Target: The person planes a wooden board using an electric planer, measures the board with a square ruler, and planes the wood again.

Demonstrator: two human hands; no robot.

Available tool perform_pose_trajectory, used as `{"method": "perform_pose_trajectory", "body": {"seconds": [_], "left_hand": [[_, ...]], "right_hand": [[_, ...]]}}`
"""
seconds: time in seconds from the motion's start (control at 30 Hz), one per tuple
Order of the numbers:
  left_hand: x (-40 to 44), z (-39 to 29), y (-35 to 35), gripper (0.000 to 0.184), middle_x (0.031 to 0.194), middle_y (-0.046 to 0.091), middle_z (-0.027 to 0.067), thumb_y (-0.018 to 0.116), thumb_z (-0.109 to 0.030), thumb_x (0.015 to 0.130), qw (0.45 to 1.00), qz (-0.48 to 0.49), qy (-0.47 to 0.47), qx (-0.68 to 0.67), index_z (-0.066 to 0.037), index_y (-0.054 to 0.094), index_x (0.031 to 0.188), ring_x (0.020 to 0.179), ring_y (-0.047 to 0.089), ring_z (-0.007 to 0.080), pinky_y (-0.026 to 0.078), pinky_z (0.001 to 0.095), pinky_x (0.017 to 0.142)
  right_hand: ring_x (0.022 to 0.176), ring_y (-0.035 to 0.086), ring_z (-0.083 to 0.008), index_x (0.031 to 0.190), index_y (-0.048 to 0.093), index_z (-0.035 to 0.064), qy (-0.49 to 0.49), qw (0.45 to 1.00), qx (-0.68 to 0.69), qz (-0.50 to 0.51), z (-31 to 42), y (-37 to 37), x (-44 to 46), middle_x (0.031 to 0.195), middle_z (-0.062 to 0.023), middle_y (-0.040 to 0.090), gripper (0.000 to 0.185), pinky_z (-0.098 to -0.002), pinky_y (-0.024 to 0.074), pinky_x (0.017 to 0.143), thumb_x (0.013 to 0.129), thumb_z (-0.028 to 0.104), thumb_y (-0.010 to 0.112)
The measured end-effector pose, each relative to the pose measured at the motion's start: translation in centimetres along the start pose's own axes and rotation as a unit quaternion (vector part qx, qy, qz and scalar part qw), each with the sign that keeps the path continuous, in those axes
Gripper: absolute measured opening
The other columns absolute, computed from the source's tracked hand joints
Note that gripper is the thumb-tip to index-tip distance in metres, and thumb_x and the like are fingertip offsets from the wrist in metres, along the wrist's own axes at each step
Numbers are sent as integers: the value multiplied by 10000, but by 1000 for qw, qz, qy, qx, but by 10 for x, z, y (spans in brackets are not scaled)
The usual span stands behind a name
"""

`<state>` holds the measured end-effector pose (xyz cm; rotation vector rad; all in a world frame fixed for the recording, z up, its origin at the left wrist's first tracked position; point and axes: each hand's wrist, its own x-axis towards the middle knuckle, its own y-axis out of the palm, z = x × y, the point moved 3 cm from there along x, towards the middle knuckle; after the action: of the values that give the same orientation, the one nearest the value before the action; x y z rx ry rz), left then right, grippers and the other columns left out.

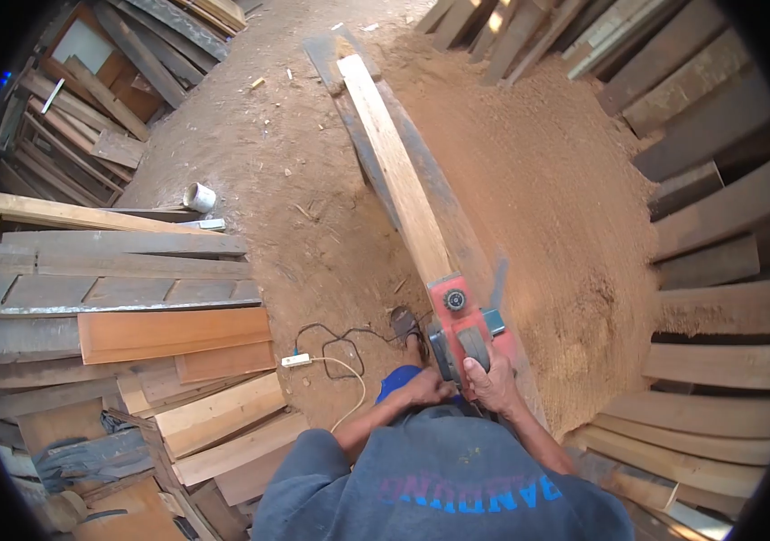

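The red power planer (pixel 460 316) sat on the near part of the pale beam (pixel 394 162). This beam lay lengthwise on the long bench (pixel 478 236), its far end close to the bench's far edge. The right hand (pixel 496 386) was wrapped around the planer's rear handle. The left hand (pixel 427 388) was curled close against the planer's left side; whether it gripped there, I could not tell.

In my judgement, the beam could slide or turn under a push, because no clamp was to be seen. The dark cord (pixel 341 341) ran in loops beside the sandalled foot (pixel 405 323), so a step could catch it and jerk the planer. The left fingers could also slip toward moving parts, being so near the housing.

The planer's front, with its round knob, pointed toward the bench's far end, slightly left. Its long axis followed nearly that of the beam.
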<state>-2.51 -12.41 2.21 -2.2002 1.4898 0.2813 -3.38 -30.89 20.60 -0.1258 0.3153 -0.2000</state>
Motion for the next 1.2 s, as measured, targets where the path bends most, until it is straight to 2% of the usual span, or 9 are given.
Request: {"method": "perform_pose_trajectory", "body": {"seconds": [0.07,0.23,0.5,0.6,0.63,0.73,0.83,0.97,1.2], "left_hand": [[15,-39,-9,382,1136,703,277,632,-148,879,989,143,-32,-27,-39,672,1243,1079,672,422,505,505,948],[34,-19,24,503,1251,624,233,685,-118,802,961,211,171,-43,-61,605,1295,1174,608,400,491,485,969],[33,15,-82,277,1058,686,204,644,-74,767,989,-102,-42,-98,-27,657,1040,1109,650,378,504,448,965],[51,69,-105,233,1058,684,212,628,-58,780,943,-332,21,33,-39,667,1008,1124,630,418,486,492,1000],[53,60,-127,296,1289,617,235,708,-177,823,951,-308,-28,26,-17,627,1059,1226,543,444,444,491,1025],[74,38,-173,410,1246,616,253,739,-264,862,899,-427,-53,76,3,600,1140,1215,555,438,450,485,1023],[98,10,-210,629,1230,615,235,743,-401,919,850,-457,-232,-118,43,521,1305,1230,568,343,445,425,1059],[143,-18,-236,780,1339,533,274,594,-442,1022,770,-452,-181,-412,128,307,1470,1274,526,351,403,453,1102],[173,-46,-257,788,1531,376,367,424,-419,1064,857,-490,-93,-129,143,188,1563,1419,381,494,276,509,1199]], "right_hand": [[563,547,-89,1025,581,17,-21,1000,-8,-12,-1,8,27,668,9,557,505,-287,457,501,1006,521,607],[536,520,-80,993,586,28,-23,1000,3,-19,34,22,118,637,32,533,414,-282,438,482,1020,440,616],[547,509,-56,1074,603,42,-45,998,36,-9,79,48,269,696,30,545,360,-257,429,469,1042,400,594],[539,505,-59,1134,626,42,-69,997,40,-8,91,58,323,695,29,545,373,-256,436,468,1045,403,591],[535,504,-60,1153,634,42,-81,996,42,-10,97,62,340,691,30,544,380,-255,438,468,1045,404,591],[524,501,-61,1186,648,44,-71,997,22,-8,121,68,384,686,31,544,391,-255,446,470,1044,404,595],[521,528,-74,1127,670,38,-67,997,32,-15,151,75,424,674,24,559,395,-267,461,475,1043,416,593],[533,584,-103,1032,694,28,-72,997,-20,-15,185,84,482,664,3,597,452,-295,494,495,1035,467,585],[571,623,-128,921,694,21,-61,995,-74,-18,216,97,578,668,-24,625,544,-322,525,535,1013,542,568]]}}
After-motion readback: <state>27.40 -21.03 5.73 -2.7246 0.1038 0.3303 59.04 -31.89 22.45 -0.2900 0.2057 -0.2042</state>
